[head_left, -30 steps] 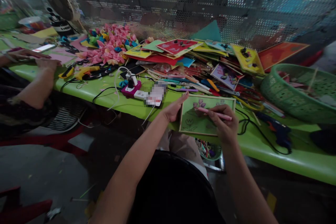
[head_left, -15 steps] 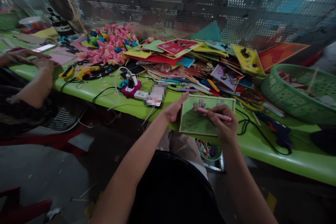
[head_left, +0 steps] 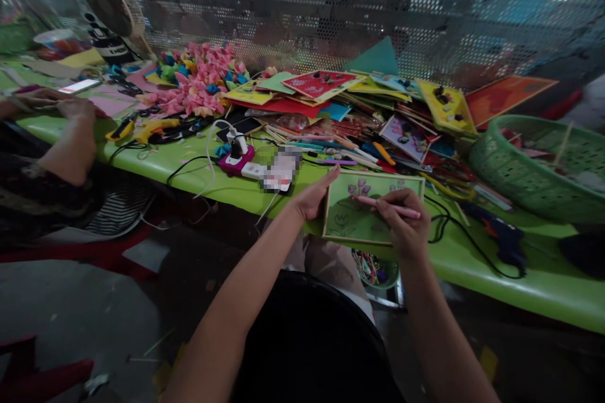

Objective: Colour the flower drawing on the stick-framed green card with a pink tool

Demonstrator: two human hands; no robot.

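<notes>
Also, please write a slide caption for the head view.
Right hand holding a pink pen over a green framed picture, left hand at its edge.

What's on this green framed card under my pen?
The card shows purplish flowers near the top and an outlined flower at lower left. Your right hand, holding a pink pen, hides the lower right.

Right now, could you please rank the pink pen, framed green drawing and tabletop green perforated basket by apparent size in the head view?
Largest to smallest:
green perforated basket
framed green drawing
pink pen
</notes>
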